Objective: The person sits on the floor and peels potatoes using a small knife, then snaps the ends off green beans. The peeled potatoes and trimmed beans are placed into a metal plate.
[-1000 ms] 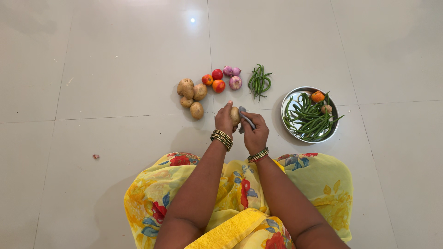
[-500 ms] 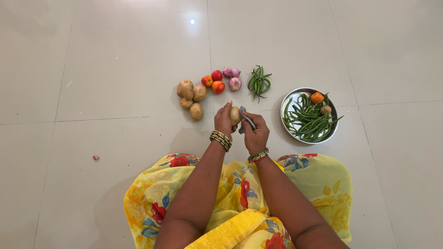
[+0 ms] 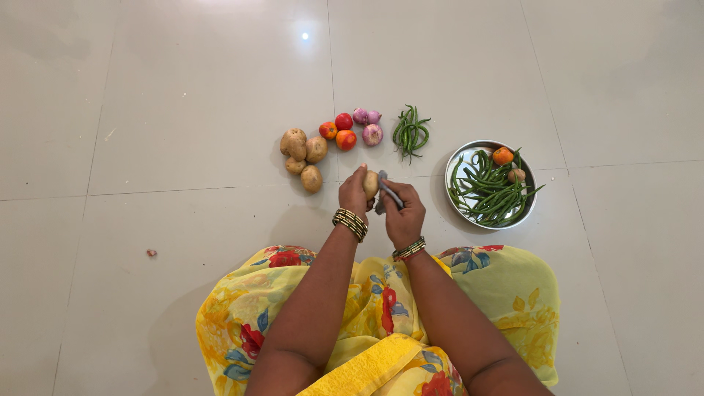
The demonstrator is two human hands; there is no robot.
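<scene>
My left hand (image 3: 354, 192) grips a small brown potato (image 3: 371, 184) above the pale tiled floor. My right hand (image 3: 405, 214) holds a grey metal peeler (image 3: 389, 190) with its blade laid against the potato's right side. Both wrists wear bangles. My lap, in yellow flowered cloth (image 3: 381, 315), lies below the hands.
On the floor beyond the hands lie several potatoes (image 3: 302, 155), three tomatoes (image 3: 339, 130), three purple onions (image 3: 368, 124) and a bunch of green chillies (image 3: 410, 131). A round steel plate (image 3: 456, 158) at the right holds green beans, a tomato and a small onion. A small scrap (image 3: 152, 252) lies at the left.
The hands with potato and peeler have barely shifted; the peeler has slid slightly along the potato. The whole view has drifted a little.
</scene>
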